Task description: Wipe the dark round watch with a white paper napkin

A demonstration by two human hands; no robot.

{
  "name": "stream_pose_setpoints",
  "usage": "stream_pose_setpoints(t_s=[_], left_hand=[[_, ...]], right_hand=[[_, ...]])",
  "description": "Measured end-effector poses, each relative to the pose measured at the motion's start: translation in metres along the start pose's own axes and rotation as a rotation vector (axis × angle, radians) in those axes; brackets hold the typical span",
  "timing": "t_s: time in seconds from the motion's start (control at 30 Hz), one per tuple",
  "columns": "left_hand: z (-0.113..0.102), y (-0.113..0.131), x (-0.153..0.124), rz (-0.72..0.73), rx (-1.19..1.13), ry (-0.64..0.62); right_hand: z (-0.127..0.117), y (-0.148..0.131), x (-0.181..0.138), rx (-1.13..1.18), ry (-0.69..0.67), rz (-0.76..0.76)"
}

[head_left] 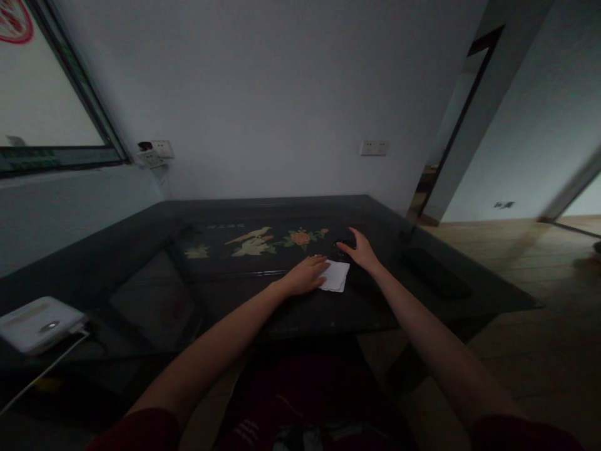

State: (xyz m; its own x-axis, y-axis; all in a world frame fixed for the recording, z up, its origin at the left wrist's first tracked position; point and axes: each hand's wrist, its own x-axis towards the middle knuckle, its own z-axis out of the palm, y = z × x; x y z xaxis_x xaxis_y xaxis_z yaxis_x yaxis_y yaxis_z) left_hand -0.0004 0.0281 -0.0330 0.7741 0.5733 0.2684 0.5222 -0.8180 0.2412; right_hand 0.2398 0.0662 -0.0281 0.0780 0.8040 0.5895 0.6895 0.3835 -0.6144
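A small white sheet of paper [336, 275] lies on the dark glass table [141, 250]. My left hand [306, 275] rests palm down on the paper's left edge, fingers flat and together. My right hand [360, 249] reaches just beyond the paper, fingers spread over a small dark object [344, 243] that is too dim to name. Whether the fingers grip it I cannot tell.
A painted panel of birds and flowers [263, 241] shows under the glass. A white device [40, 322] with a cable sits at the table's left end. A dark flat object [436, 272] lies to the right. Wall sockets [374, 148] are behind; wooden floor [539, 282] extends right.
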Motion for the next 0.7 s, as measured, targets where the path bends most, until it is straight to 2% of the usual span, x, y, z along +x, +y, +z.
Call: stream_pose_setpoints(t_s=[0.07, 0.13, 0.27, 0.37, 0.47, 0.7], left_hand=[[0.002, 0.004, -0.001, -0.042, 0.013, -0.086], [0.001, 0.01, -0.002, -0.071, 0.028, -0.131], [0.0, 0.025, -0.005, -0.132, 0.054, -0.163], [0.002, 0.034, -0.006, -0.176, 0.054, -0.17], [0.003, 0.04, -0.003, -0.203, 0.025, -0.169], [-0.001, 0.041, 0.009, -0.13, -0.053, -0.225]], right_hand=[[-0.011, -0.016, -0.005, -0.025, 0.092, -0.074], [-0.023, -0.037, -0.018, -0.027, 0.068, -0.147], [-0.034, -0.061, -0.06, -0.056, -0.264, -0.231], [-0.035, -0.054, -0.089, -0.17, -0.428, -0.18], [-0.04, -0.038, -0.103, -0.285, -0.541, -0.131], [-0.065, -0.016, -0.092, -0.282, -0.639, -0.115]])
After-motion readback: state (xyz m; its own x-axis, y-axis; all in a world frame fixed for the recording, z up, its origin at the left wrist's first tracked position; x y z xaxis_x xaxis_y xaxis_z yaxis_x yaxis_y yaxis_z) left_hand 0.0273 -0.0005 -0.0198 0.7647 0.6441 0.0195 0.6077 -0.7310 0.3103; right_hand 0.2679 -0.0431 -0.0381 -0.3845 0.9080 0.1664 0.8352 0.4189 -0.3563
